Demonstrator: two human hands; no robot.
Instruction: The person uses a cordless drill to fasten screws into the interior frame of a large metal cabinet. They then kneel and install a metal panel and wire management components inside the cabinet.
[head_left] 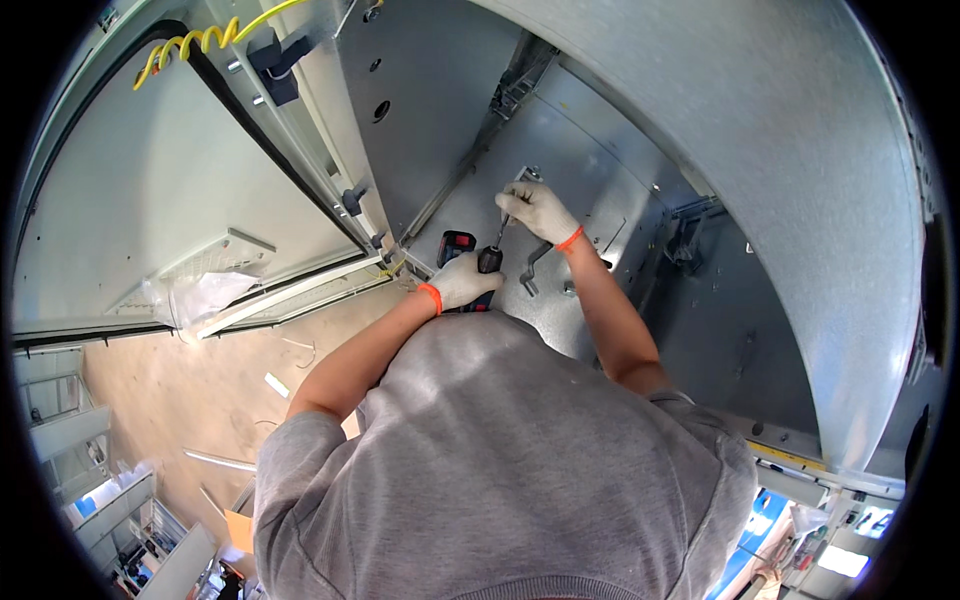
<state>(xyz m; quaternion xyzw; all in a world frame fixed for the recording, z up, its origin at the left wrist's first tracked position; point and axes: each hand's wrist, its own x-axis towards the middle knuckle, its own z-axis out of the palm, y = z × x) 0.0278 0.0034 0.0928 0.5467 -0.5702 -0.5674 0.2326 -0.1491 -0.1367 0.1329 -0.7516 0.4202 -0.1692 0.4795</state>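
Note:
My left hand (465,282), in a white glove with an orange cuff, grips a cordless drill. The drill's black chuck (490,260) points up and away from me, and its black-and-red battery (457,243) shows beyond my knuckles. A long thin bit (501,232) runs from the chuck to my right hand (540,212), gloved the same way. The right fingers are closed round the bit's far end, hiding its tip. Just beyond them a small metal fitting (530,174) sits on the grey panel. A dark bent crank-shaped piece (534,268) lies below my right wrist.
Grey sheet-metal walls (430,110) of a large cabinet surround my hands. Its pale door (160,190) stands open at left, with a clear plastic bag (200,298) on it. A yellow coiled hose (205,40) hangs at upper left. Scraps lie on the brown floor (160,400).

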